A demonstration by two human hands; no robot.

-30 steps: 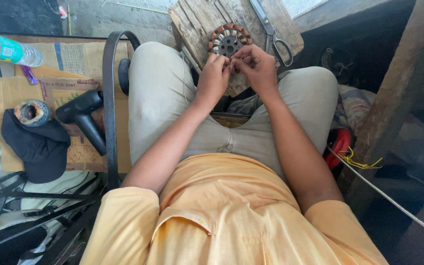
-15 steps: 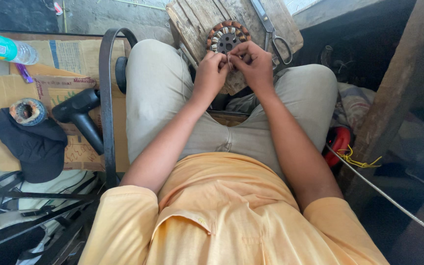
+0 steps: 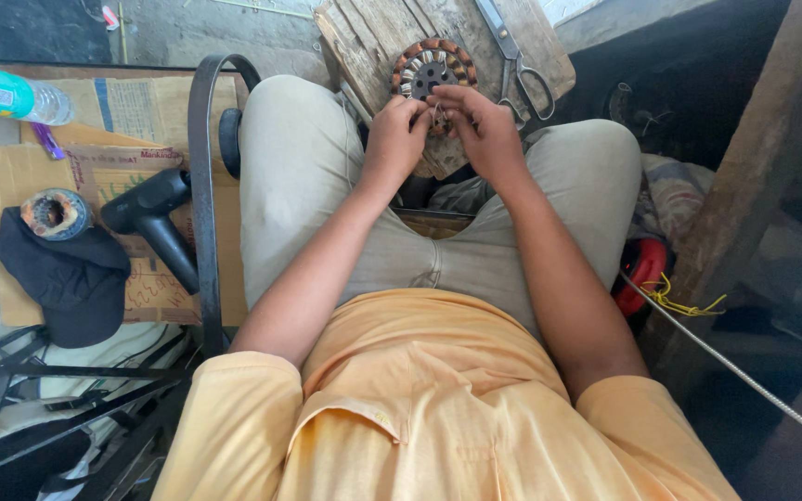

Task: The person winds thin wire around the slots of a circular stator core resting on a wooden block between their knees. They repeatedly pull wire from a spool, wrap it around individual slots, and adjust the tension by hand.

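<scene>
Your left hand (image 3: pixel 394 139) and right hand (image 3: pixel 481 130) meet at the near edge of the round copper-wound stator (image 3: pixel 432 67), fingertips pinched on something too small to make out. The stator lies on a worn wooden board (image 3: pixel 373 32); scissors (image 3: pixel 518 57) lie just right of it.

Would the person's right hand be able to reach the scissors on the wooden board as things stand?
Probably yes: the right hand is beside the scissors on the wooden board, with nothing lying between them, though its fingers are busy at the wound coil.
</scene>
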